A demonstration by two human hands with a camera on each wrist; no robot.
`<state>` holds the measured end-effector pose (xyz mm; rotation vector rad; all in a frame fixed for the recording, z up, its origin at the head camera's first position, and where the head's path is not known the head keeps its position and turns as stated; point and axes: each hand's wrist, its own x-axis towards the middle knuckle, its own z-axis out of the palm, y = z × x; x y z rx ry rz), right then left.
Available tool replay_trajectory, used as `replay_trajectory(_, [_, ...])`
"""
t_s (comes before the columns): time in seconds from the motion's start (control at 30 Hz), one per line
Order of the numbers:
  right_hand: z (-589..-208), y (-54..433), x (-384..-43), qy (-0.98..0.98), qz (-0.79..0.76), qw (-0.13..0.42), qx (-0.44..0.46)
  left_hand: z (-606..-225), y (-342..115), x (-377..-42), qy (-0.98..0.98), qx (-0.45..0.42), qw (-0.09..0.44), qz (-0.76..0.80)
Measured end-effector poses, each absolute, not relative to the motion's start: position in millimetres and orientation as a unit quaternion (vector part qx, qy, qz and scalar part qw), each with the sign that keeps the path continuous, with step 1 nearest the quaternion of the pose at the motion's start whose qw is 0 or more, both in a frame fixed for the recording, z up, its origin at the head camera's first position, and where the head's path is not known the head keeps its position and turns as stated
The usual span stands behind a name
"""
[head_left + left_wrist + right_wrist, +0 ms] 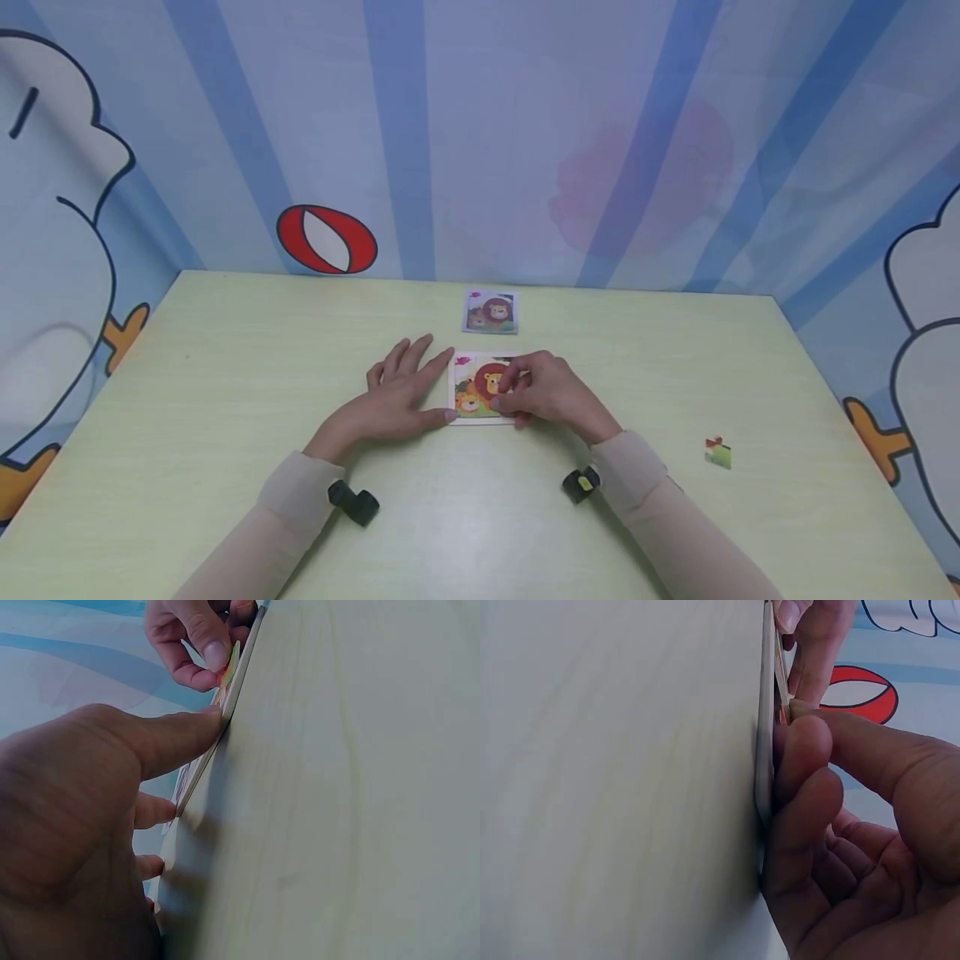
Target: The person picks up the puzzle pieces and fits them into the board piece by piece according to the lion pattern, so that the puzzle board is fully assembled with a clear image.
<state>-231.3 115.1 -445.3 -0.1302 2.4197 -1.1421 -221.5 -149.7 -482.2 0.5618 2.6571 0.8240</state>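
Note:
A small jigsaw puzzle (472, 398) with a lion and a cub lies in a white-edged frame at the middle of the table. My left hand (393, 402) has its fingers spread; thumb and index fingertip touch the left edge of the frame. From the other side my right hand (546, 390) reaches over the right part of the picture. Its thumb and fingers pinch a puzzle piece (232, 666), which stands tilted against the puzzle in the left wrist view. The right fingers hide that corner in the head view.
Behind the puzzle lies a picture card (490, 312) showing the same lion. A loose puzzle piece (718, 453), green and red, lies at the right of the table (225, 367). A printed blue cloth (480, 167) stands along the table's back edge.

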Motion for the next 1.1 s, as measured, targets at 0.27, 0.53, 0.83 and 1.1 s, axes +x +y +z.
replay_trajectory(0.27, [-446.2,114.6,-231.5,0.887,-0.401,0.223,-0.054,-484.7,-149.8,-222.8,0.929,0.194,0.150,0.277])
replay_trajectory(0.53, [-447.8,115.8,-230.1,0.884,-0.411,0.218,-0.055,-482.5,-149.8,-221.1,0.927,0.197,0.145,0.284])
replay_trajectory(0.83, [-452.6,124.4,-224.6,0.878,-0.429,0.196,-0.083,-481.6,-148.9,-221.1,0.928,0.191,0.153,0.282])
replay_trajectory(1.1, [-450.8,139.8,-215.5,0.857,-0.475,0.172,-0.102,-483.6,-149.1,-221.4,0.928,0.193,0.151,0.282])
